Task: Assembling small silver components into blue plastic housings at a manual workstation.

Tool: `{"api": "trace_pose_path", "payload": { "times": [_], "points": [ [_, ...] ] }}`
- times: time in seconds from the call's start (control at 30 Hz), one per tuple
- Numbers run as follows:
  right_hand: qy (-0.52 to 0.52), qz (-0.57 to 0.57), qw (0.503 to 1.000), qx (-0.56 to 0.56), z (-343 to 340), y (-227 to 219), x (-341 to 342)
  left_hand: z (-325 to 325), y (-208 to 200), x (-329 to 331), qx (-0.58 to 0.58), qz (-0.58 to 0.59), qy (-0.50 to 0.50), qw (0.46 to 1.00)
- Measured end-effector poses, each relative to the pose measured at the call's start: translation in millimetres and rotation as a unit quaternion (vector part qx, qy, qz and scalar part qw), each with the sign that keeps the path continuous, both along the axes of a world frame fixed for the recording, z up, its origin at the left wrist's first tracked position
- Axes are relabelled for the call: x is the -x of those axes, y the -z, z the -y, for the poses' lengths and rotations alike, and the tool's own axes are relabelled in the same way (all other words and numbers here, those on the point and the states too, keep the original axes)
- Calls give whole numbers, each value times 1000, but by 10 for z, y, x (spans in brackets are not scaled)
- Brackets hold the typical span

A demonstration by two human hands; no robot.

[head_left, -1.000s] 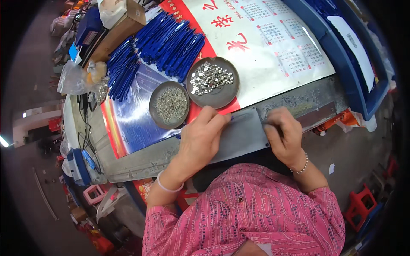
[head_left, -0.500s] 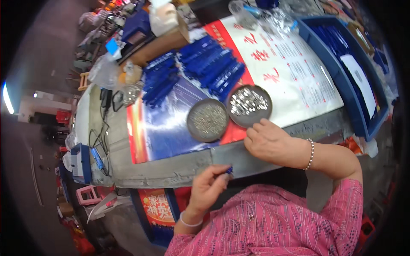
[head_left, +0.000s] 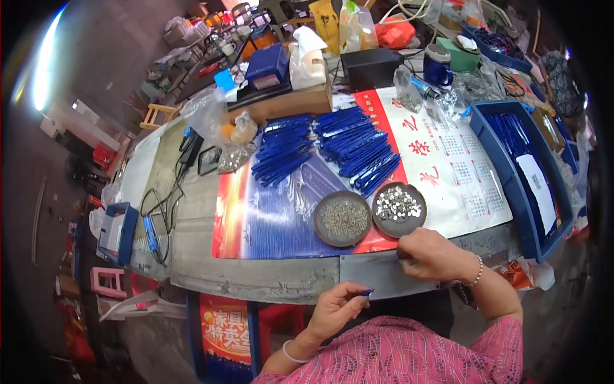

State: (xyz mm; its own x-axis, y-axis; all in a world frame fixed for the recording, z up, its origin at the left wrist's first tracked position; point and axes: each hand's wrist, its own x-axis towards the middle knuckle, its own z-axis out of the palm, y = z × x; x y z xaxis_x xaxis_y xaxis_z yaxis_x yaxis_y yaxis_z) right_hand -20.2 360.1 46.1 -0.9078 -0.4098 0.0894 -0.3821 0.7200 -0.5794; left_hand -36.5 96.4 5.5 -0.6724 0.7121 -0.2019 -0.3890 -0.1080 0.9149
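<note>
My left hand is closed in a pinch near the table's front edge, with a small dark blue piece between thumb and fingertips. Most of that piece is hidden. To its right, my right hand is closed, its fingers curled just below a dark round dish of shiny silver discs. Whatever the right fingers hold is hidden. Touching that dish on the left is a second dark dish, filled with tiny metal bits. Behind them lie bundles of slim dark blue strips.
A printed poster sheet covers much of the table. On the right stands a blue bin with more strips and a white paper. A wooden box, clear bags and a black cable occupy the back and left.
The whole view has shifted, showing more of the table's far side. My right fingers have drawn back from the disc dish's rim and curled in. The left hand keeps its pinch.
</note>
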Motion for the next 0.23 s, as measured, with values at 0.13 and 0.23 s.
{"api": "trace_pose_path", "payload": {
  "times": [0.13, 0.23],
  "points": [
    [108, 110, 951, 267, 81, -113, -262, -88, -91, 20, 71, -18, 5, 997],
    [81, 163, 902, 392, 116, -137, -283, -151, -132, 37, 31, -44, 7, 999]
  ]
}}
